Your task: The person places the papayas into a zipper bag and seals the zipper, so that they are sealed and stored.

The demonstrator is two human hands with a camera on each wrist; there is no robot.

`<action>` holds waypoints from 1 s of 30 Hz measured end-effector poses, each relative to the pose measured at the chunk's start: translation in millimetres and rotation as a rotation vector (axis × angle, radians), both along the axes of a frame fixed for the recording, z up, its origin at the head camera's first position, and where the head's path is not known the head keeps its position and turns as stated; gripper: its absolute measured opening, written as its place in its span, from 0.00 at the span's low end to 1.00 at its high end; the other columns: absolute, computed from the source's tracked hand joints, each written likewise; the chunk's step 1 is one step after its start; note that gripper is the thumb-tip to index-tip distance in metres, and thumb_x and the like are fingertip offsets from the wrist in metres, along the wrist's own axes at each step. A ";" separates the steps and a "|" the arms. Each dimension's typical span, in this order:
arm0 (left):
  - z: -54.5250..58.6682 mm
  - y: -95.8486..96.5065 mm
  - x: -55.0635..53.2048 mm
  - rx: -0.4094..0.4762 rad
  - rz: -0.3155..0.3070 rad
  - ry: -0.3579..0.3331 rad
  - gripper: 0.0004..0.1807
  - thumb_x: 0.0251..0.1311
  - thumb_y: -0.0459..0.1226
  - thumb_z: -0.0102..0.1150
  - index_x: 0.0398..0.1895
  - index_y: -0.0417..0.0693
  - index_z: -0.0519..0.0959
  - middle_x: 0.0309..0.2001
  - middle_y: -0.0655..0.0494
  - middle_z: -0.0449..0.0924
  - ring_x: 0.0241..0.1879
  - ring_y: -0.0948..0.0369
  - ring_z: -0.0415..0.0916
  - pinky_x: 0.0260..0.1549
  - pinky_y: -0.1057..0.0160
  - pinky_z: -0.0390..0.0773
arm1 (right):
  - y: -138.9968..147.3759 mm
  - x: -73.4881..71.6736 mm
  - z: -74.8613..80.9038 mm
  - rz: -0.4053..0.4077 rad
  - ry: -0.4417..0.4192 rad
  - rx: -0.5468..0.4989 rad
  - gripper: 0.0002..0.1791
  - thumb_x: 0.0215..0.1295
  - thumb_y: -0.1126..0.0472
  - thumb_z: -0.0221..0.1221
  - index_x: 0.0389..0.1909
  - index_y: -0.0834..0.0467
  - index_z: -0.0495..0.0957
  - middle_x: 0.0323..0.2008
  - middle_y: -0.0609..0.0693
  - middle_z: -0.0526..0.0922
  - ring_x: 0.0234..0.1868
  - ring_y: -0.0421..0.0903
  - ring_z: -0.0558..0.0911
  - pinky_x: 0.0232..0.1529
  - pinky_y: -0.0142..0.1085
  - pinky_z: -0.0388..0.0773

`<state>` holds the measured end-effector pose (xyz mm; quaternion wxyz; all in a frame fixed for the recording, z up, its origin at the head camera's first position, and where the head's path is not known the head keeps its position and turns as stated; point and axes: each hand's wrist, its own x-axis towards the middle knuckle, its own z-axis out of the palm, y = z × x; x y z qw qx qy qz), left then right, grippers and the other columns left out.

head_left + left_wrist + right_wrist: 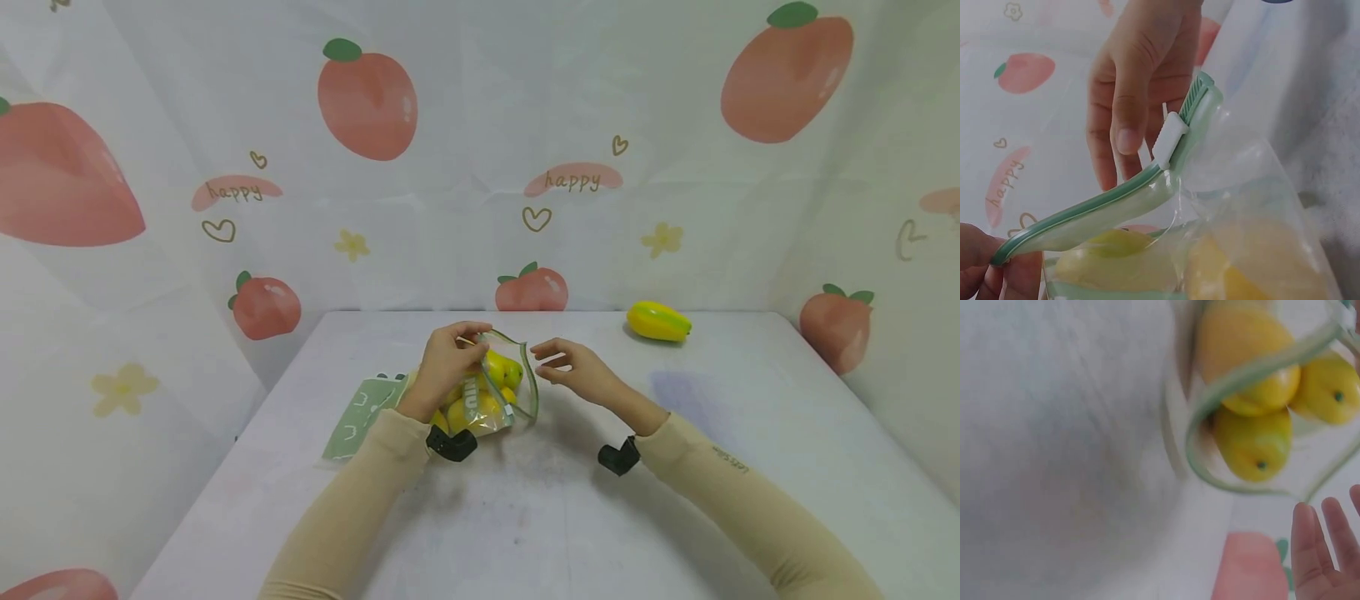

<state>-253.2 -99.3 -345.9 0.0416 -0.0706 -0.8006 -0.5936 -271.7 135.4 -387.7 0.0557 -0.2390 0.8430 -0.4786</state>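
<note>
The person's left arm (341, 508) reaches up from the lower edge of the head view, leaning right. Its wrist (416, 407) is bare beyond the cuff, and the left hand (448, 358) arches over to the right, its fingers (471, 328) bent and brought together with the thumb in a pinch. The right arm (750, 496) comes in from the lower right and slants up and leftward. The right hand (576, 372) is held near the left one but apart from it, fingers loosely bent and slightly spread (the right wrist view catches just the fingers and part of the palm). In the left wrist view its thumb (1129, 115) lies in front of the fingers.
</note>
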 end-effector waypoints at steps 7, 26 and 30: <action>0.6 -1.0 0.7 0.010 -0.005 -0.004 0.15 0.59 0.27 0.60 0.50 0.39 0.82 0.36 0.51 0.72 0.30 0.63 0.71 0.28 0.68 0.84 | 22.6 -10.9 6.6 -0.079 0.004 -0.035 0.22 0.68 0.59 0.58 0.60 0.62 0.71 0.60 0.62 0.74 0.55 0.58 0.79 0.49 0.43 0.83; 5.1 -0.9 3.1 -0.006 -0.018 -0.035 0.17 0.60 0.27 0.59 0.54 0.36 0.80 0.39 0.49 0.73 0.31 0.63 0.71 0.30 0.67 0.84 | 90.8 -36.0 9.8 -0.263 0.007 -0.070 0.28 0.72 0.58 0.53 0.66 0.68 0.61 0.62 0.70 0.67 0.61 0.66 0.72 0.51 0.28 0.80; 4.2 -0.6 4.2 0.001 -0.014 -0.020 0.16 0.60 0.27 0.59 0.52 0.37 0.81 0.37 0.49 0.72 0.31 0.62 0.71 0.30 0.68 0.84 | 102.3 -37.6 9.2 -0.320 0.037 -0.067 0.27 0.72 0.57 0.53 0.66 0.68 0.62 0.62 0.70 0.68 0.63 0.67 0.70 0.56 0.35 0.78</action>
